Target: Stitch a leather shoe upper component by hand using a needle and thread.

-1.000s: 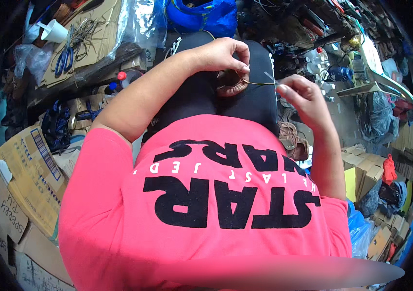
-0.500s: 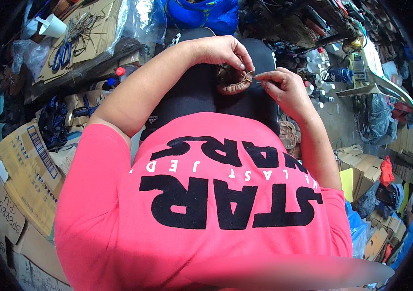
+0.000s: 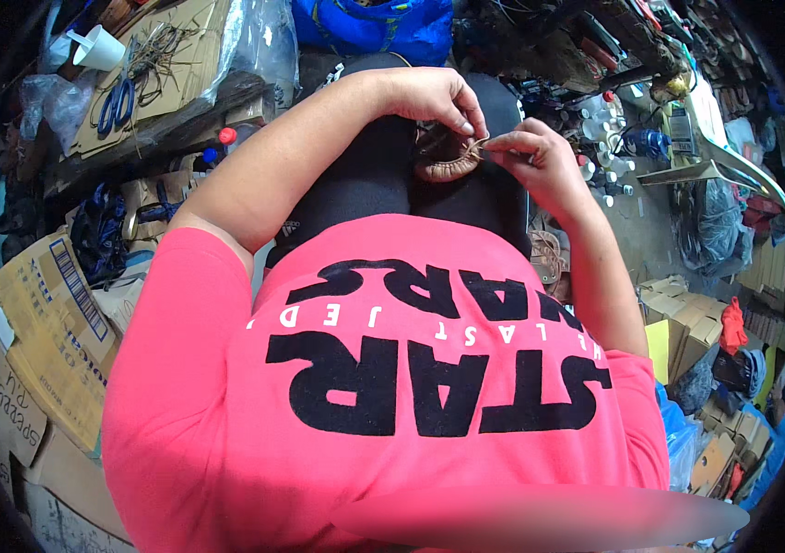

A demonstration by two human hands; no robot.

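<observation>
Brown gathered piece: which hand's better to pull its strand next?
Probably the right hand: its fingers are at the strand on the brown piece, while the left hand seems to steady the far edge.

Blue-hdl. scissors lay on a cardboard sheet, w/ a white cup nearby. Blue bag sat top ctr.; white bottles were upper R, yellow-brown box lower L.

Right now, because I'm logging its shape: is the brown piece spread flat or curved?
Curved: the brown piece shows a rounded, puckered rim, with the left hand and right hand at its edge.
</observation>
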